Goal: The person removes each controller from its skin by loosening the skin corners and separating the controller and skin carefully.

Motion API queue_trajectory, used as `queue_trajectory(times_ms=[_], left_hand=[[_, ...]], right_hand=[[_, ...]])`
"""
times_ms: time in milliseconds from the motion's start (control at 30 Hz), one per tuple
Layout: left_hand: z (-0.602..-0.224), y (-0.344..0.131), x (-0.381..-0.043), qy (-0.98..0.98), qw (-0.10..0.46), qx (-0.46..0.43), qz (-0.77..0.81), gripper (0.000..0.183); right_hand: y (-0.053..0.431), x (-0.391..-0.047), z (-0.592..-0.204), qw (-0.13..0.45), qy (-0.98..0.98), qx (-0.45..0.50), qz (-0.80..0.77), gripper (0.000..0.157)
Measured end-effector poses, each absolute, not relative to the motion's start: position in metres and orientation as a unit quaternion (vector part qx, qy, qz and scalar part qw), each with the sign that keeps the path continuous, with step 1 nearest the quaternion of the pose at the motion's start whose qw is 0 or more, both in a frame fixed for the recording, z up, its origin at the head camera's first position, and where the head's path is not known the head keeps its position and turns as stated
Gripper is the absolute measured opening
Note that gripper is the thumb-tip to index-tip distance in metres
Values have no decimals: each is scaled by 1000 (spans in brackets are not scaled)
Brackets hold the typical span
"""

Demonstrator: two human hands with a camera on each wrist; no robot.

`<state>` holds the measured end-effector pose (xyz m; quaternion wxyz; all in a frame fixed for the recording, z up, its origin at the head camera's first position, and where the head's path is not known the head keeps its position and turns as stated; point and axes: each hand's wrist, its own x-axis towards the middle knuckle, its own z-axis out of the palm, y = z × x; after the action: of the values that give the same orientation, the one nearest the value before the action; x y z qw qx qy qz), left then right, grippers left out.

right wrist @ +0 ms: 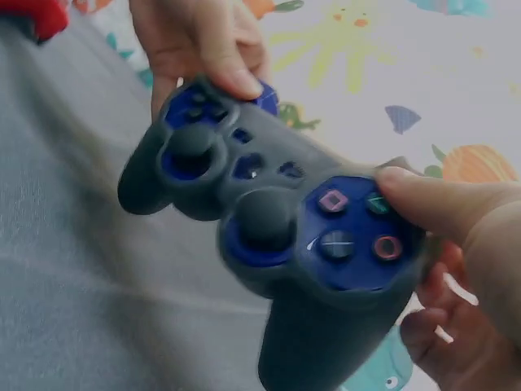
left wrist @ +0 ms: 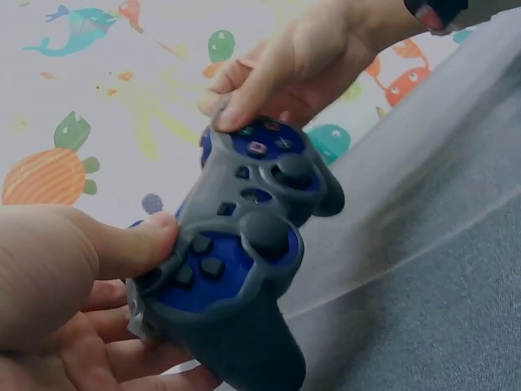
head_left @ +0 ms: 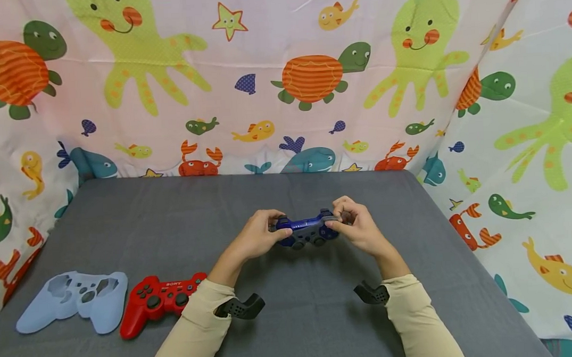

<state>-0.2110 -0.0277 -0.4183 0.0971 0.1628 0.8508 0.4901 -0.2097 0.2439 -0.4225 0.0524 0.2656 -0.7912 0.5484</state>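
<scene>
Both hands hold a blue game controller (head_left: pixel 307 224) above the grey table, with a dark grey silicone cover (left wrist: pixel 213 189) over much of its face and grips. My left hand (head_left: pixel 257 234) grips the left end, its thumb on the front near the direction buttons and fingers behind. At the other end my right hand (head_left: pixel 360 227) pinches the cover's edge beside the symbol buttons, thumb in front and fingers curled behind. In the right wrist view the blue face (right wrist: pixel 355 236) shows through the cover's openings, and both thumbsticks poke out. The controller's back is hidden.
On the table (head_left: pixel 292 316) at the left lie a light blue silicone controller cover (head_left: pixel 71 310) and a red Sony controller (head_left: pixel 152 301), partly behind the left sleeve. A cloth (head_left: pixel 263 105) printed with sea animals hangs behind and at the sides.
</scene>
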Motion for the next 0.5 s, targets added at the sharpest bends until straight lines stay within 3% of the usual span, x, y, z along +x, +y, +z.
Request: queue_trajectory(times_ms=[233,367,500], left_hand=[[-421,-23,-211,858,103,128,486,42],[-422,-21,-211,862,107,112,482,45],[-423,-20,-211,866,104,106,478,44]], right_hand=[[254,-213,-433,-7,-794,235,561,10],[259,-215,-436,-50,-779,198,593,19],[264,-219,-441,-68,-765,198,609,12]])
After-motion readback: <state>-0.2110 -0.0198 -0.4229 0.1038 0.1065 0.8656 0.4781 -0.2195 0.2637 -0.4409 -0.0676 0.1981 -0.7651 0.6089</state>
